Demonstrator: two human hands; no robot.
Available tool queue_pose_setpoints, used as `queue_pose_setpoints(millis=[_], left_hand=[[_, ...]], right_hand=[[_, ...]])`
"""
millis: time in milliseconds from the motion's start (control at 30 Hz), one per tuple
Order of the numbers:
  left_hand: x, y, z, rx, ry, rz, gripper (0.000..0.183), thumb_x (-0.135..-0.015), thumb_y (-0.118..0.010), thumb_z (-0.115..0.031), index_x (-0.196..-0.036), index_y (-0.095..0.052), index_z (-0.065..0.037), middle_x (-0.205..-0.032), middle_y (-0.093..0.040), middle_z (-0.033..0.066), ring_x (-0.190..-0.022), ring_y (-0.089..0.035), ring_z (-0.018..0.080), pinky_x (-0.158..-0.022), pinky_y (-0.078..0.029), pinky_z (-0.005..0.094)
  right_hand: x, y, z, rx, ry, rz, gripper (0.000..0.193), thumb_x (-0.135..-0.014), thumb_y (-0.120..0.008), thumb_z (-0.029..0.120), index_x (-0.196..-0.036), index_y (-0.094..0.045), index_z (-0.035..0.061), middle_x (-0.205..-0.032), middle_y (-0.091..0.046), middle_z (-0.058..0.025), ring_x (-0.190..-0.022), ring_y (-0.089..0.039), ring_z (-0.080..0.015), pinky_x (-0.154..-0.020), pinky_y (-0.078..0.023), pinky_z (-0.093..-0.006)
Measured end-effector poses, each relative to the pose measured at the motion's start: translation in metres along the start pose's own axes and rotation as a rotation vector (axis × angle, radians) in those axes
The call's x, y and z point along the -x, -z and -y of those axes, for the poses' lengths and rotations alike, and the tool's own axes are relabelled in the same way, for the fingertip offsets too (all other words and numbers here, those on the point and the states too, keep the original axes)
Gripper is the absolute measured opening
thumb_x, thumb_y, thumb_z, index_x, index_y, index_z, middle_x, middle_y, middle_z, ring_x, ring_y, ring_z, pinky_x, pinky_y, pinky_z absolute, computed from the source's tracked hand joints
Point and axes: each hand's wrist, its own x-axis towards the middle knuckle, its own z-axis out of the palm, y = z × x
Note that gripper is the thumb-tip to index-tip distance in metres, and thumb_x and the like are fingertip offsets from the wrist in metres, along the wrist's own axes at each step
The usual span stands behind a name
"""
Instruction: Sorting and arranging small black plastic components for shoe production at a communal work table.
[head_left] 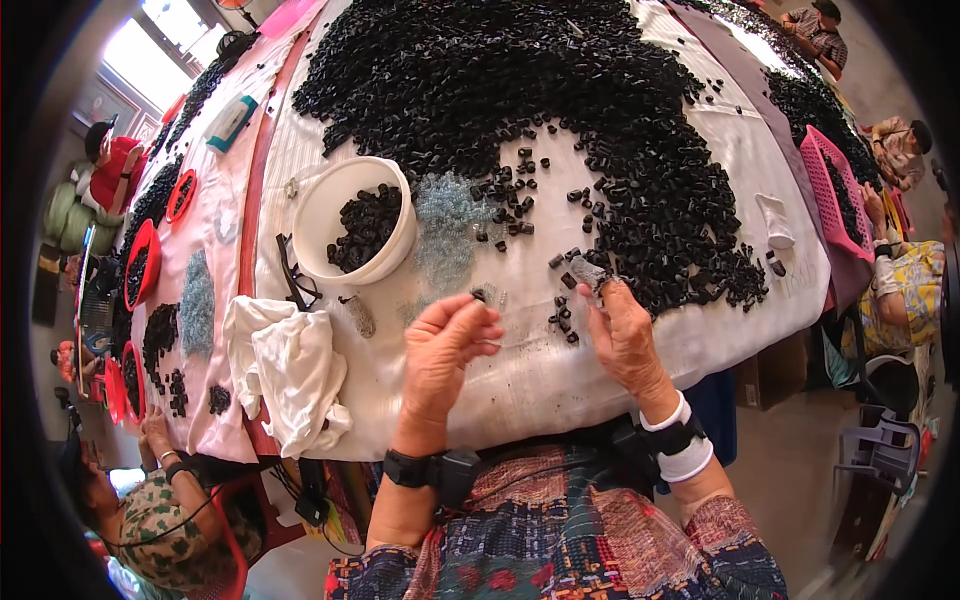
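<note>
My left hand (445, 350) is closed, thumb and forefinger pinching a small black ring-like piece (480, 295) that shows only in part. My right hand (625, 335) holds its thumb and forefinger slightly apart over loose black pieces at the near edge of a big heap of them (480, 75). A grey cover (588, 270) sits on the right forefinger's tip. Tiny clear bluish pieces (450, 215) lie in a pile beyond my left hand. Left of that pile, a white tub (310, 215) holds more black pieces (365, 225).
A white cloth (290, 370) and dark-framed glasses (298, 270) lie left of my hands. The table has a pale cover (500, 400). Red baskets (143, 265) stand on the left table, a pink basket (835, 190) at the right. Several people work around, one in camouflage (165, 520) close by.
</note>
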Motion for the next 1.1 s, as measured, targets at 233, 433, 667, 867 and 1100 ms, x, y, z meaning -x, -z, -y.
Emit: queue_pose_setpoints(millis=[233, 433, 667, 867, 1100], left_hand=[[-0.025, 0.026, -0.060, 0.074, -0.327, -0.162, 0.012, -0.090, -0.059, -0.016, -0.096, -0.058, -0.006, -0.089, -0.067, 0.0109, -0.074, -0.068, 0.0178, -0.057, -0.059, 0.0270], [-0.042, 0.043, -0.086, 0.152, -0.324, -0.311, 0.016, -0.090, -0.059, -0.018, -0.098, -0.058, -0.005, -0.094, -0.067, 0.0103, -0.077, -0.067, 0.0172, -0.059, -0.058, 0.0260], [-0.044, 0.041, -0.093, 0.129, -0.283, -0.343, 0.016, -0.090, -0.058, -0.018, -0.100, -0.058, -0.005, -0.095, -0.066, 0.0104, -0.078, -0.067, 0.0173, -0.061, -0.058, 0.0268], [-0.021, 0.006, -0.054, -0.060, -0.092, -0.022, 0.012, -0.090, -0.058, -0.014, -0.098, -0.059, -0.005, -0.087, -0.066, 0.0107, -0.071, -0.066, 0.0158, -0.058, -0.055, 0.0252], [-0.014, -0.016, -0.002, 0.032, 0.249, 0.158, 0.015, -0.090, -0.057, -0.009, -0.102, -0.057, -0.001, -0.097, -0.065, 0.0135, -0.080, -0.066, 0.0192, -0.070, -0.058, 0.0293]], right_hand=[[-0.003, 0.011, -0.008, 0.070, -0.052, -0.118, 0.016, -0.077, -0.055, -0.008, -0.093, -0.055, -0.0044, -0.085, -0.056, -0.0210, -0.075, -0.056, -0.0387, -0.066, -0.046, -0.0407], [-0.013, 0.008, -0.006, 0.161, -0.003, -0.085, 0.019, -0.074, -0.059, -0.006, -0.092, -0.056, -0.0029, -0.083, -0.057, -0.0180, -0.076, -0.055, -0.0356, -0.066, -0.047, -0.0396], [-0.030, -0.009, -0.001, 0.366, 0.179, 0.088, 0.025, -0.069, -0.061, -0.002, -0.094, -0.058, 0.0012, -0.084, -0.060, -0.0113, -0.084, -0.055, -0.0267, -0.075, -0.048, -0.0346], [-0.031, -0.013, -0.009, 0.396, 0.245, 0.079, 0.027, -0.068, -0.065, -0.004, -0.094, -0.056, -0.0014, -0.086, -0.059, -0.0136, -0.078, -0.057, -0.0284, -0.069, -0.049, -0.0343], [-0.030, -0.010, 0.047, -0.264, -0.048, 0.015, 0.026, -0.071, -0.064, -0.007, -0.095, -0.058, 0.0013, -0.083, -0.061, -0.0117, -0.067, -0.059, -0.0244, -0.061, -0.048, -0.0330]])
